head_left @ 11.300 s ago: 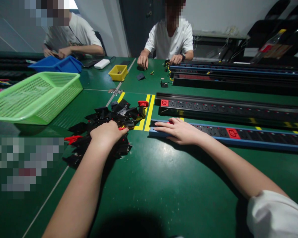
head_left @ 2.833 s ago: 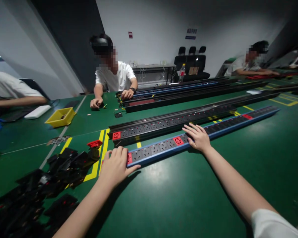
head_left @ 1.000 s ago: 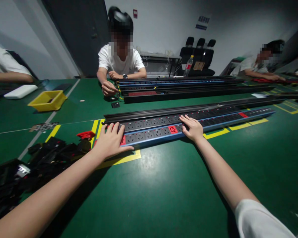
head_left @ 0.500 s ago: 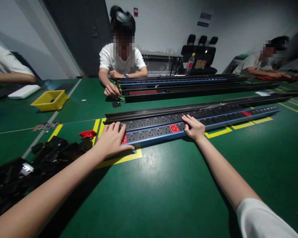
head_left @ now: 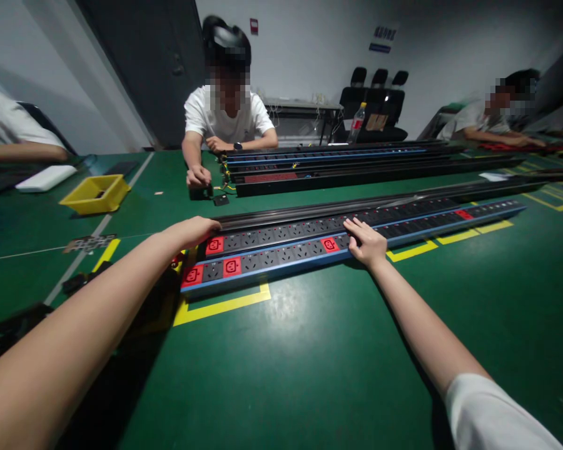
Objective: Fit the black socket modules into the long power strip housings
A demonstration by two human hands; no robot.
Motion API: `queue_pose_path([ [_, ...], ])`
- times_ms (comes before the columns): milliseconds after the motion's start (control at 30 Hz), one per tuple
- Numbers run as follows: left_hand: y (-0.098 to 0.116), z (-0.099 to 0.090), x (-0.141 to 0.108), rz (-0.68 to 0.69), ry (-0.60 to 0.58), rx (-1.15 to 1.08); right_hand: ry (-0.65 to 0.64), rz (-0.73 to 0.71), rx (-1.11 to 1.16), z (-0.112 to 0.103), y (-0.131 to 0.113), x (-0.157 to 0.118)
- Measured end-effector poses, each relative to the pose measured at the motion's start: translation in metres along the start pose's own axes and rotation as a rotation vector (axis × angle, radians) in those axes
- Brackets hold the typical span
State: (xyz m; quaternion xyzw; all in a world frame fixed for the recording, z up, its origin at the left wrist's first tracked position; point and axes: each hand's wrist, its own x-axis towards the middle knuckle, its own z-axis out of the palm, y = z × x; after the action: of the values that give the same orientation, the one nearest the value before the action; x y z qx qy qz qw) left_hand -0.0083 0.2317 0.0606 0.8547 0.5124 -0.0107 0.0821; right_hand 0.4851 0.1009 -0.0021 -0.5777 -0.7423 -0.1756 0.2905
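A long blue-edged power strip (head_left: 281, 270) with black sockets and several red sockets lies on the green table. Right behind it, parallel, is a black power strip (head_left: 263, 237) with a red socket at its left end. My right hand (head_left: 368, 242) rests across both strips near their middle, fingers stretched out and the thumb apart. At the left end of the black strip, my left hand (head_left: 199, 229) touches its back edge; most of its fingers are hidden. Black rails (head_left: 309, 211) lie behind the strips.
Dark loose parts (head_left: 9, 331) lie left, partly behind my left arm. A yellow bin (head_left: 96, 194) stands farther back. Across the table, a person (head_left: 229, 119) sits behind more rails (head_left: 366, 175), one hand at a small black part (head_left: 221, 200). Another person (head_left: 492, 119) works at far right.
My left hand has moved from the blue-edged strip's left part back to the black strip's end, uncovering red sockets. My right hand stays put. The hand of the person opposite has shifted left.
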Motion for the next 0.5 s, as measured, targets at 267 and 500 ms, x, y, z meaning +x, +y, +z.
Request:
queue_pose_path([
  [267, -0.007, -0.004, 0.01, 0.071, -0.091, -0.001, -0.003, 0.021, 0.03, -0.003, -0.002, 0.001],
  [500, 0.024, -0.056, -0.021, -0.053, 0.215, 0.129, -0.023, 0.068, 0.128, -0.008, -0.006, 0.002],
])
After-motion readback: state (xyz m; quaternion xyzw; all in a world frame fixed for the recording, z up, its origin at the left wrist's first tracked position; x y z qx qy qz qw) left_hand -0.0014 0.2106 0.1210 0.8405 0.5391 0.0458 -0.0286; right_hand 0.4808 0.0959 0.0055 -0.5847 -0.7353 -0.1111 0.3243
